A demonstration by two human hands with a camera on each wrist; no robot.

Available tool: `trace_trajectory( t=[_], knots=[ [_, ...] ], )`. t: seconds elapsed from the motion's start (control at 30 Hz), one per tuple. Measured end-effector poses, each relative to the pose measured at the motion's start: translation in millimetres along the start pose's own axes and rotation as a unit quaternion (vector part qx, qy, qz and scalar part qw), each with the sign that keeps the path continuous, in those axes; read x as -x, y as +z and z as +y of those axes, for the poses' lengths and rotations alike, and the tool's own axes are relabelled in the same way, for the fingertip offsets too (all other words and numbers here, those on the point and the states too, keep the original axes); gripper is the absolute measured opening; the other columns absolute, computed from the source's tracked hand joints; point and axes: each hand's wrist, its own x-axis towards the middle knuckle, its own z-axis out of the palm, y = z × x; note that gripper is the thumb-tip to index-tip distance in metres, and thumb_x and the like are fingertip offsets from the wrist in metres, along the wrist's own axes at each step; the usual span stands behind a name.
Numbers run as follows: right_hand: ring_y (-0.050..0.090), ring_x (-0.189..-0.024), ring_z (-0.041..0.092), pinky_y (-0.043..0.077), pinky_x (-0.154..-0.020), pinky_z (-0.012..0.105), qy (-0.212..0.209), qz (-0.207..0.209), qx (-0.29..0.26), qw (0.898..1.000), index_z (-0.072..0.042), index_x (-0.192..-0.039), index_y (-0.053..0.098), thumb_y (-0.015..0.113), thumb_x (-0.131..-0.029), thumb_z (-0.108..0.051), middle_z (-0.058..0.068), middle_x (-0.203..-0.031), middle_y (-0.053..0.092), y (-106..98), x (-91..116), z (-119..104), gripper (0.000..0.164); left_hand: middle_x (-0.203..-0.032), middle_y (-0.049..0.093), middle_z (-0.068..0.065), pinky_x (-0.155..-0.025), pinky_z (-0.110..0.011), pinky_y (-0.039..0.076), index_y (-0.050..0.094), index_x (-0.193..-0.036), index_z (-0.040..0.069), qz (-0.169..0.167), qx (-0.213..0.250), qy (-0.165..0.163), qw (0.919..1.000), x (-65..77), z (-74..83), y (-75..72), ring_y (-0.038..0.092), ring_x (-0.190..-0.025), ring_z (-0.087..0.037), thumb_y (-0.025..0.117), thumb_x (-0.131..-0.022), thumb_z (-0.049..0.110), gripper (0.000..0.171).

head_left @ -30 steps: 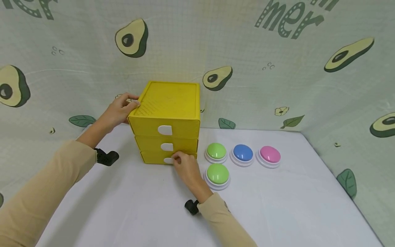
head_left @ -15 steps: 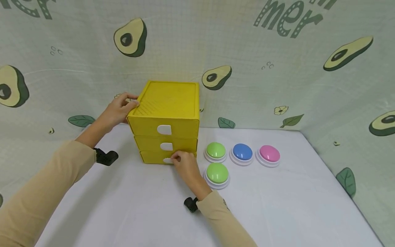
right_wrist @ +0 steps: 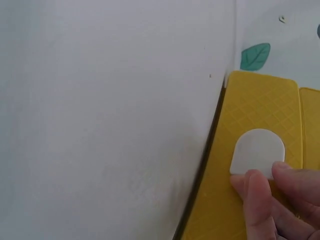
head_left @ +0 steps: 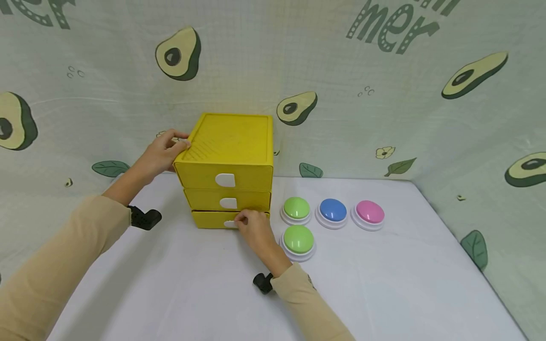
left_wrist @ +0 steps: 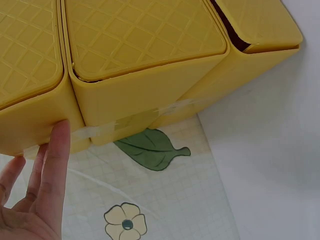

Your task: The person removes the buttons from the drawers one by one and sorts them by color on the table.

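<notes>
A yellow unit of three stacked drawers stands on the table, each drawer front bearing a white rounded handle. My right hand pinches the bottom drawer's handle between thumb and fingers. That bottom drawer sticks out a little, with a dark gap along its top edge. At the unit's upper left side, my left hand rests against the wall and top edge. Its fingers lie mostly straight along the yellow side in the left wrist view.
Right of the drawers sit two green push buttons, a blue one and a pink one, all on white bases. The nearer green button is close beside my right wrist. An avocado-print cloth hangs behind the white table.
The bottom drawer has slid slightly forward with my right hand on its handle, and a gap now shows above it. My left hand keeps its place on the unit.
</notes>
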Motion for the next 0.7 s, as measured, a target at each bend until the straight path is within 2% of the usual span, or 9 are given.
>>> trace_trajectory(
  t=[0.27,0.53,0.7],
  knots=[
    [0.051,-0.06,0.005,0.042,-0.052,0.013,0.011,-0.028,0.001,1.0,-0.009,-0.083,0.071,0.066,-0.085,-0.011,0.001,-0.075,0.067,-3.9,7.9,-4.5,0.005,-0.122,0.045,-0.022,-0.069,-0.03,0.055,0.028,-0.141,0.009,0.001,0.003,0.003,1.0,1.2,-0.2,0.0,0.06,-0.079,-0.018,0.036,-0.097,0.045,0.058],
    [0.047,-0.044,0.003,0.041,-0.043,0.014,0.017,-0.065,-0.007,0.998,-0.006,-0.082,0.07,0.066,-0.085,-0.009,0.0,-0.062,0.061,-9.1,22.2,-11.1,0.005,-0.123,0.045,-0.022,-0.072,-0.032,0.055,0.028,-0.142,0.01,-0.001,0.003,-0.001,1.0,2.0,0.8,0.7,0.06,-0.085,-0.023,0.036,-0.098,0.045,0.057],
    [0.046,-0.041,0.001,0.039,-0.042,0.014,0.003,-0.071,0.005,0.997,-0.006,-0.08,0.069,0.065,-0.085,-0.008,-0.002,-0.059,0.06,-9.8,31.3,-15.5,0.006,-0.125,0.045,-0.023,-0.073,-0.033,0.056,0.028,-0.142,0.011,-0.001,0.0,0.0,1.0,3.2,1.3,-0.3,0.06,-0.088,-0.026,0.036,-0.098,0.045,0.056]
  ],
)
